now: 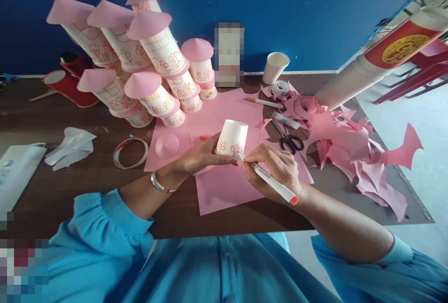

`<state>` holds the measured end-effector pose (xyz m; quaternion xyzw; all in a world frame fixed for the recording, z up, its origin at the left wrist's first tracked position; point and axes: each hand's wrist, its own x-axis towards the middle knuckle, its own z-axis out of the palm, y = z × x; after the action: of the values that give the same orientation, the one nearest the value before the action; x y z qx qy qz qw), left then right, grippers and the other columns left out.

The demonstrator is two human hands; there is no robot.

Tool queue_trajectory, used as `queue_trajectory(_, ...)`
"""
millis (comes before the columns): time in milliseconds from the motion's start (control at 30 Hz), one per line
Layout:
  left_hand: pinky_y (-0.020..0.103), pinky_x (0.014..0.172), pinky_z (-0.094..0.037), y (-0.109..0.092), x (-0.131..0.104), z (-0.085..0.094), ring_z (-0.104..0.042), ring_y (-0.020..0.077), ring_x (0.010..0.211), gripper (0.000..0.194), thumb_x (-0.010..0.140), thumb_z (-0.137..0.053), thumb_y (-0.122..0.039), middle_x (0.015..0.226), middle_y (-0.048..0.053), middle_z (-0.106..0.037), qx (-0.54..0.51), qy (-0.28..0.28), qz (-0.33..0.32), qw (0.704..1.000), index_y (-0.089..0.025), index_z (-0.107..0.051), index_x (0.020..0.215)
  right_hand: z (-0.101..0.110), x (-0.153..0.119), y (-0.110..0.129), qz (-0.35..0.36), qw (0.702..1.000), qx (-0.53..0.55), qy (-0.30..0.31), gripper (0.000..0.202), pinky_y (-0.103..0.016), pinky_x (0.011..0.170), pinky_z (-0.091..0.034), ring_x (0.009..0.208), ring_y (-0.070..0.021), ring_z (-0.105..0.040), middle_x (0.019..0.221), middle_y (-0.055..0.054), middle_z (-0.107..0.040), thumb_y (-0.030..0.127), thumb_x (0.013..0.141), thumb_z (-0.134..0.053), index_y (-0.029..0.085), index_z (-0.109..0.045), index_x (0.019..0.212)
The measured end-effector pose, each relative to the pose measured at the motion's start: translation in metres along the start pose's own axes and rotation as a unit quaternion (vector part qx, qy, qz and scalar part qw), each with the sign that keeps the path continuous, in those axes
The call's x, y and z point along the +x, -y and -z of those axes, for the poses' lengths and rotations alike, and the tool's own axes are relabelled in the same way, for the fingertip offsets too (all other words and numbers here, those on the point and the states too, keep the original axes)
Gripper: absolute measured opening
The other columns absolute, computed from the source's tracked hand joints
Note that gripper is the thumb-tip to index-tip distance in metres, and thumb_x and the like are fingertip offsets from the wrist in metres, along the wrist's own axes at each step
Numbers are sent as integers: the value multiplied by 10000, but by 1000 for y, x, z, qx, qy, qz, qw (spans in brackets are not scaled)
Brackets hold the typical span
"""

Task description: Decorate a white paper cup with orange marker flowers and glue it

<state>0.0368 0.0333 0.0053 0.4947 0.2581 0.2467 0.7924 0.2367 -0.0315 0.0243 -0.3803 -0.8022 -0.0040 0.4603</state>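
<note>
Okay, our left fingers (pixel 227 159) are grasping the white cup (pixel 234 134) over the pink sheet (pixel 217 195), towards the surface's (pixel 175 214) front edge, presenting its flowered side; our right fingers (pixel 258 154) are grasping the orange-ended marker (pixel 275 184) near its tip, probably for control.

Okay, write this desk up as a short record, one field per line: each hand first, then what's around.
Left hand: holding a paper cup with orange flowers
Right hand: holding a marker, tip at the cup
Beneath: pink paper on a dark table
Left side: cup towers with pink cone roofs, tape roll
Right side: scissors, paper scraps
</note>
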Motion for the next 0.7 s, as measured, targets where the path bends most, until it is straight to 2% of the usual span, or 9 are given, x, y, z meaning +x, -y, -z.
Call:
queue_trajectory(200, 366, 875, -546, -1, 1, -1, -686, 213, 952, 423, 781, -858, -252, 1015, 68, -708, -2, 5, 10, 1000, -160, -621, 1118, 1, 1, 1, 2, 1000, 6, 2, 175, -234, 534, -501, 590, -112, -676, 708, 32, -681, 74, 912, -638, 229, -557, 927)
queue_trajectory(400, 394, 901, -548, 1, 0, 0, -682, 219, 950, 412, 778, -859, -261, 1004, 69, -706, -1, -2, 9, 1000, -162, -635, 1110, 1, 1, 1, 4, 1000, 6, 10, 167, -235, 533, -500, 592, -111, -673, 716, 32, -683, 84, 922, -632, 231, -553, 936)
queue_trajectory(700, 370, 875, -551, -1, 0, 0, -692, 217, 938, 405, 776, -865, -233, 984, 67, -720, -24, 7, 0, 1000, -163, -636, 1103, 2, 1, 0, 9, 1000, 18, -7, 170, -238, 537, -502, 597, -115, -674, 711, 32, -673, 80, 917, -643, 226, -561, 950)
